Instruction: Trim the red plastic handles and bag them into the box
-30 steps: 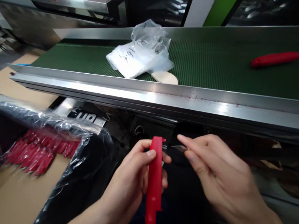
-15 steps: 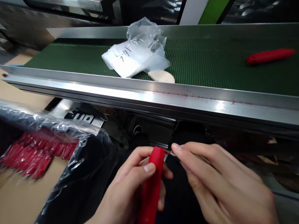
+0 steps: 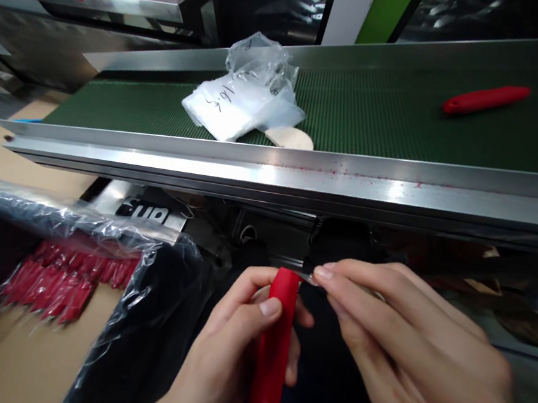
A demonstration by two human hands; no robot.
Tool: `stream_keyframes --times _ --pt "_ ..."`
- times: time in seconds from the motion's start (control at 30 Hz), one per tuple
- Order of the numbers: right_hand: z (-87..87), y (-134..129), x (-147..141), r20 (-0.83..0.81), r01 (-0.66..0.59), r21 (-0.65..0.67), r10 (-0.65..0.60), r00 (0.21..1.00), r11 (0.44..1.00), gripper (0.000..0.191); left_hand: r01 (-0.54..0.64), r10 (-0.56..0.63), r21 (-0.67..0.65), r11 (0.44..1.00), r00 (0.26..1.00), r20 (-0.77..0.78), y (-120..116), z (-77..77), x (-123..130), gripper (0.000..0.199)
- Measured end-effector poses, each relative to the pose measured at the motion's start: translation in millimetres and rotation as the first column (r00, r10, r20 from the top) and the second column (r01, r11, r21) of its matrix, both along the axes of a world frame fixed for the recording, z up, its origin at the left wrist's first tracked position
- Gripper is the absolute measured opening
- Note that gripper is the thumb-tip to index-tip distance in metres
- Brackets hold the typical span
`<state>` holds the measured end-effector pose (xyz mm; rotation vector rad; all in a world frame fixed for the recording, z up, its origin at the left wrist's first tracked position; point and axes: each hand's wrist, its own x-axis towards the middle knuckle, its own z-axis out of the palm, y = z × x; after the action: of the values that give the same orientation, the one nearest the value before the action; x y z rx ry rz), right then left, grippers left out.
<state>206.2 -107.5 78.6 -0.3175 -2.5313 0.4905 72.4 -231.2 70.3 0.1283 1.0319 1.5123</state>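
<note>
The left hand (image 3: 230, 340) is closed round a long red part (image 3: 272, 357), thumb against its side and fingers curled behind. From the right, the right hand (image 3: 409, 344) pinches a thin metal tool (image 3: 308, 278), its tip at the part's upper end; I can't tell whether they touch. The part's long axis points toward the green conveyor belt (image 3: 372, 119); the tool lies nearly crosswise to it.

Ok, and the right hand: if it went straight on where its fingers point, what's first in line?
Most likely the upper end of the red part, held in the left hand. The thin metal tool in the right hand leads, its tip right by that edge; depth leaves contact unclear.
</note>
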Motion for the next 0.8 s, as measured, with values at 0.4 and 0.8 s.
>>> stream_keyframes --times 0.4,0.8 --pt "-2.8 -0.5 2.4 0.034 -0.005 0.030 0.004 0.999 1.000 0.031 0.014 -0.015 -0.014 1.000 1.000 -0.020 0.2 -3.6 -0.1 0.016" --pt "-4.8 -15.7 4.1 0.039 -0.055 0.082 0.051 0.998 0.995 0.032 0.032 -0.031 -0.036 0.999 0.999 0.006 -2.7 -4.9 -6.4 0.017"
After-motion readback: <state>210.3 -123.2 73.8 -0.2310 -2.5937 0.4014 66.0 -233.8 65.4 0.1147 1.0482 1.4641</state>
